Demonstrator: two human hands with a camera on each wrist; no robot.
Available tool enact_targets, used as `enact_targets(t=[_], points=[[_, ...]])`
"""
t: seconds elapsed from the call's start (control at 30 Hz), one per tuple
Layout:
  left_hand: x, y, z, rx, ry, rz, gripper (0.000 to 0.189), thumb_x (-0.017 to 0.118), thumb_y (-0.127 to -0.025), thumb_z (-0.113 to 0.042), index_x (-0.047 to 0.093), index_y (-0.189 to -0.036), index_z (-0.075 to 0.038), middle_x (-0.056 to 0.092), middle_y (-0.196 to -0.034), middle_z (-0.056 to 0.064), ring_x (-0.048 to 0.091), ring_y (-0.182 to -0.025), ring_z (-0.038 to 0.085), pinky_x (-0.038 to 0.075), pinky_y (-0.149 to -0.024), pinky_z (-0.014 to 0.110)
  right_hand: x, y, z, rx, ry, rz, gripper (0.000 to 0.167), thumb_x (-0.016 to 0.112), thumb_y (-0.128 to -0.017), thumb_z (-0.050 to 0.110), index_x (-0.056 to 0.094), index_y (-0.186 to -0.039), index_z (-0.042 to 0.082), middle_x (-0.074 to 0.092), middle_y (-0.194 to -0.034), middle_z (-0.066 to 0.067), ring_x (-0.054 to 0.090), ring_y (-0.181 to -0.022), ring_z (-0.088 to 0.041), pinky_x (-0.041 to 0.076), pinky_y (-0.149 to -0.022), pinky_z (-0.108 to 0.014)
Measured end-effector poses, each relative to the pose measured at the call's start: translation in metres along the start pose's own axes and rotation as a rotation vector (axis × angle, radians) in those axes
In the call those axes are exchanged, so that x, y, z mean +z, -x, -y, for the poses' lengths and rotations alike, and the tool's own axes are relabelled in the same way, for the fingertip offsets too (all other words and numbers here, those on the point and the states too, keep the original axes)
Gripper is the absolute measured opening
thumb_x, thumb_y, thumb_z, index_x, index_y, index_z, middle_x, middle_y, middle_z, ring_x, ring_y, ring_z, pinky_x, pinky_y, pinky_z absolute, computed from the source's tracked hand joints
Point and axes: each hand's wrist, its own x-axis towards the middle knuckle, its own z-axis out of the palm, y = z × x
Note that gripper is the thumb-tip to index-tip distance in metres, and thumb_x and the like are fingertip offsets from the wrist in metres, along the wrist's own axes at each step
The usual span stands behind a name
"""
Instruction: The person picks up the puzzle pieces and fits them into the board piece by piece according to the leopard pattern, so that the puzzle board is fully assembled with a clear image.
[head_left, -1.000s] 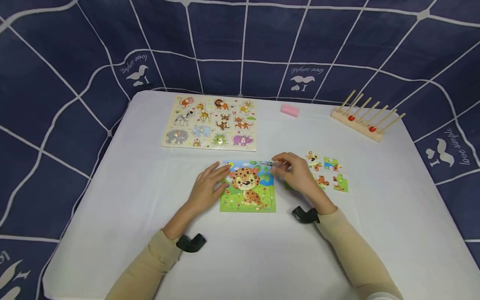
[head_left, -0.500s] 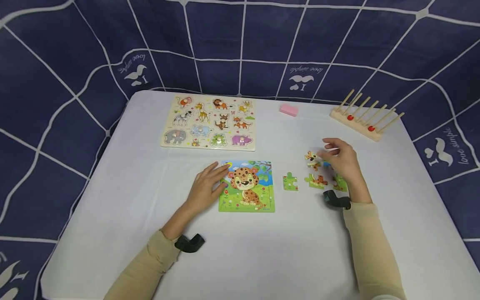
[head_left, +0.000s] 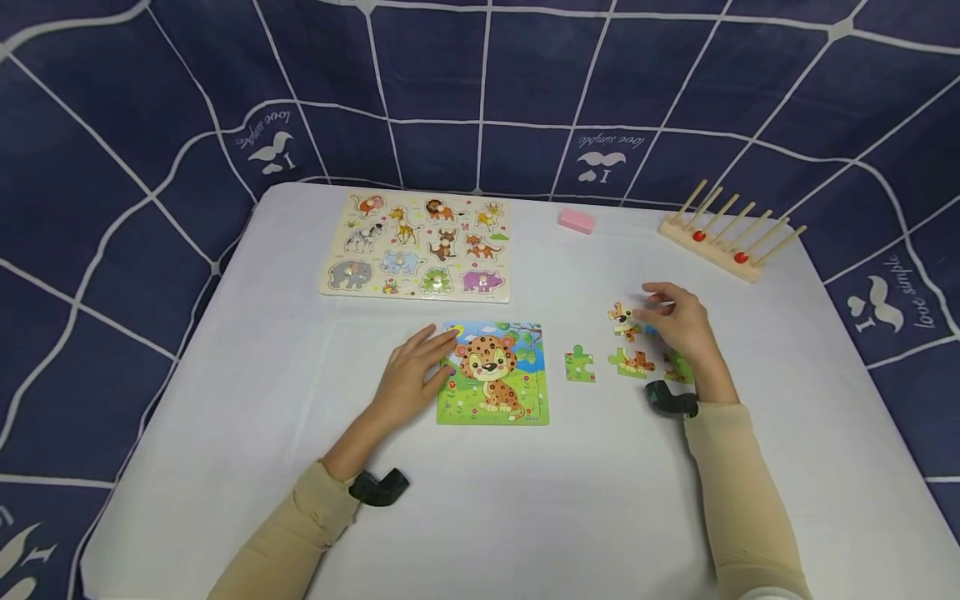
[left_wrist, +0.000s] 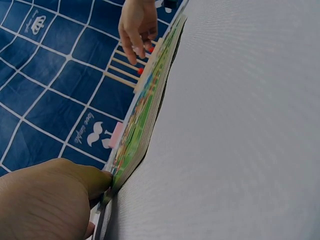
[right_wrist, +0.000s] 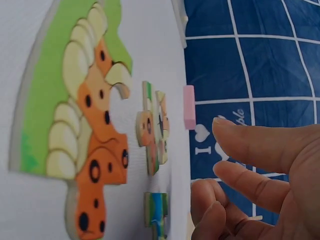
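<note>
A leopard jigsaw board [head_left: 492, 375] lies on the white table. My left hand [head_left: 407, 375] rests at its left edge with fingers extended; in the left wrist view the thumb [left_wrist: 102, 179] is against the board's edge. My right hand [head_left: 684, 325] hovers over the loose pieces to the right, its thumb and index finger apart, nothing between them. Below it lie a leopard-face piece [head_left: 622, 317], a paw piece [head_left: 636, 363], a green piece [head_left: 678, 367] and a blue-green piece [right_wrist: 157, 209], the last two partly hidden in the head view. A green flowered piece [head_left: 580, 364] lies nearer the board.
An animal knob puzzle [head_left: 416, 246] lies behind the leopard board. A pink block [head_left: 577, 221] sits near the table's back edge. At back right stands a wooden peg rack [head_left: 712, 254] with red beads. Dark blue checked cloth [head_left: 420, 67] hangs behind.
My right hand has left the leopard board's top right corner and moved right over the loose pieces, then shifted slightly lower in view. My left hand has stayed in place.
</note>
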Motion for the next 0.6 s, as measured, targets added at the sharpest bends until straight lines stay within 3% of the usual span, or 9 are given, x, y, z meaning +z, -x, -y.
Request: enact_targets(t=[0.27,0.6], points=[[0.0,0.001,-0.001,-0.01,0.009,0.006,0.046,0.063,-0.094,-0.019,0.055,-0.137,-0.006,0.05,-0.148,0.002,0.032,-0.146,0.03,0.028,-0.113,0.056,0.006,-0.003,-0.007,-0.003,0.032,0.054,0.051,0.071,-0.089,0.022,0.055,-0.134,0.005,0.058,-0.122,-0.02,0.05,-0.091,-0.025,0.043,-0.068,-0.028],[0.0,0.0,0.0,-0.004,0.002,0.001,0.046,0.064,-0.094,-0.018,0.055,-0.137,-0.006,0.05,-0.148,0.003,0.032,-0.146,0.03,0.028,-0.113,0.056,0.011,-0.004,-0.006,0.015,0.073,0.12,0.05,0.077,-0.083,0.022,0.059,-0.124,0.0,0.055,-0.111,-0.016,0.045,-0.085,-0.024,0.04,-0.067,-0.029]])
